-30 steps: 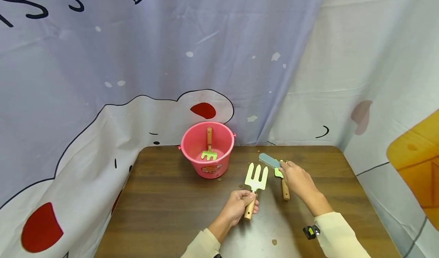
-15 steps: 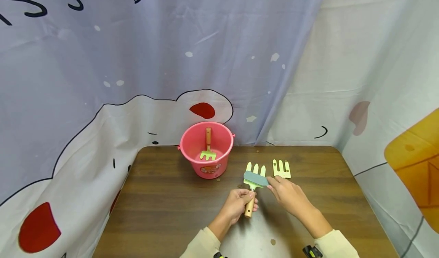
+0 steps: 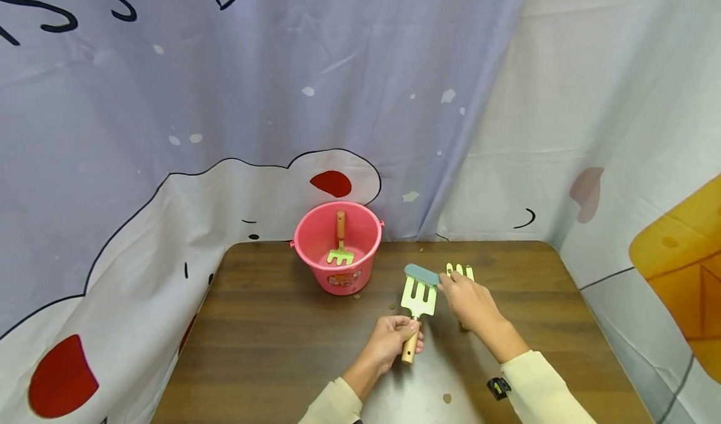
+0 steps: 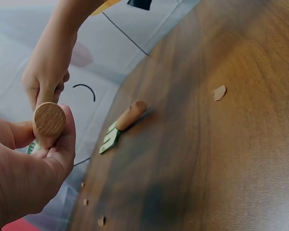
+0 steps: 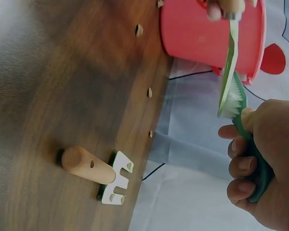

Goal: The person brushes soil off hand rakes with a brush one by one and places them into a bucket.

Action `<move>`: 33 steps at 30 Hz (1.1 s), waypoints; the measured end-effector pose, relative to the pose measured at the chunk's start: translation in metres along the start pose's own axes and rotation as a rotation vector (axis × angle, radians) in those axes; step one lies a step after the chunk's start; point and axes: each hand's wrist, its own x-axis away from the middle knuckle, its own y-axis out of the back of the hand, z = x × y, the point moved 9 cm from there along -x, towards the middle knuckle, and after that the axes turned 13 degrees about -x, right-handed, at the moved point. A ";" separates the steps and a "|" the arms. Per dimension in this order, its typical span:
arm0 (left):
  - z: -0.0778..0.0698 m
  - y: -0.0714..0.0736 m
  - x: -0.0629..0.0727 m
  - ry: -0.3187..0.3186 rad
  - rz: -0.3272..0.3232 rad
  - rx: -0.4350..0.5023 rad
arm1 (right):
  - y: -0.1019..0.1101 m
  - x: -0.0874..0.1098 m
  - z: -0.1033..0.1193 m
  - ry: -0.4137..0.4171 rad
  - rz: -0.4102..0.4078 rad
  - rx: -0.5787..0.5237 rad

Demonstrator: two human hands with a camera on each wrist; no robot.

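My left hand [image 3: 388, 339] grips the wooden handle [image 4: 49, 119] of a light green three-pronged garden fork [image 3: 418, 305], tines pointing away above the table. In my right hand [image 3: 472, 304] is a green-backed brush [image 3: 422, 274]. Its white bristles [image 5: 234, 100] lie against the fork's face, and the brush covers the tine tips in the head view. Right-hand fingers [image 5: 243, 166] curl around the brush handle. A small green hand rake [image 5: 94, 169] with a wooden handle lies on the table under my right forearm, partly hidden in the head view.
A pink bucket [image 3: 365, 270] stands at the table's back edge, holding another small rake [image 3: 340, 255]. Brown flakes, such as one flake [image 4: 219, 93], are scattered over the wooden table [image 3: 270, 349]. A printed curtain [image 3: 281, 98] hangs close behind.
The brush has moved left from beside the fork onto its face, then up from the base of the tines to their tips. My left hand has stayed nearly still.
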 end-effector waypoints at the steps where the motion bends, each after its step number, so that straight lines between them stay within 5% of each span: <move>1: 0.000 0.000 0.001 0.001 0.001 -0.003 | -0.001 -0.002 -0.002 -0.008 0.000 0.000; 13: 0.002 0.002 0.000 -0.012 0.001 0.013 | 0.005 -0.003 -0.034 -0.191 0.044 -0.109; 25: -0.002 0.005 -0.004 -0.022 0.003 0.033 | 0.007 0.027 -0.002 0.031 -0.016 -0.102; 33: -0.002 0.002 -0.001 -0.021 0.022 0.017 | 0.002 0.028 -0.008 0.021 -0.043 -0.052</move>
